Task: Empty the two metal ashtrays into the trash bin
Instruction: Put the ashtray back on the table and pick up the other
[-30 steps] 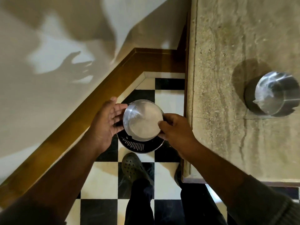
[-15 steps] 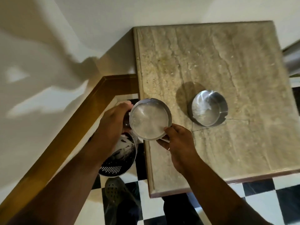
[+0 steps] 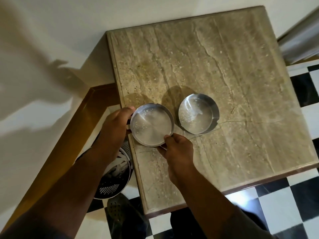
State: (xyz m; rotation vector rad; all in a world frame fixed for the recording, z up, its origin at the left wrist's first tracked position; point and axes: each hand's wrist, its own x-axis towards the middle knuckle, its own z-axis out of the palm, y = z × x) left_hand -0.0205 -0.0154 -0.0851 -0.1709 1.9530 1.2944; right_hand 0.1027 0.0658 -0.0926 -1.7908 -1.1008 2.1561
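Gripping one round shiny metal ashtray (image 3: 151, 125) by its rim, left hand (image 3: 114, 133) and right hand (image 3: 177, 152) fingers hold it over the beige stone desk (image 3: 241, 83); only pale specks inside, as in the second metal ashtray (image 3: 197, 113) just beyond the right fingers; black perforated trash bin (image 3: 114, 180) half hidden beneath the left arm.

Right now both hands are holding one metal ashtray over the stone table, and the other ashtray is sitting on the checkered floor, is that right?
Not quite. The other ashtray sits on the stone table, not the floor, as the head view shows. The left hand and right hand do hold one metal ashtray over the table.
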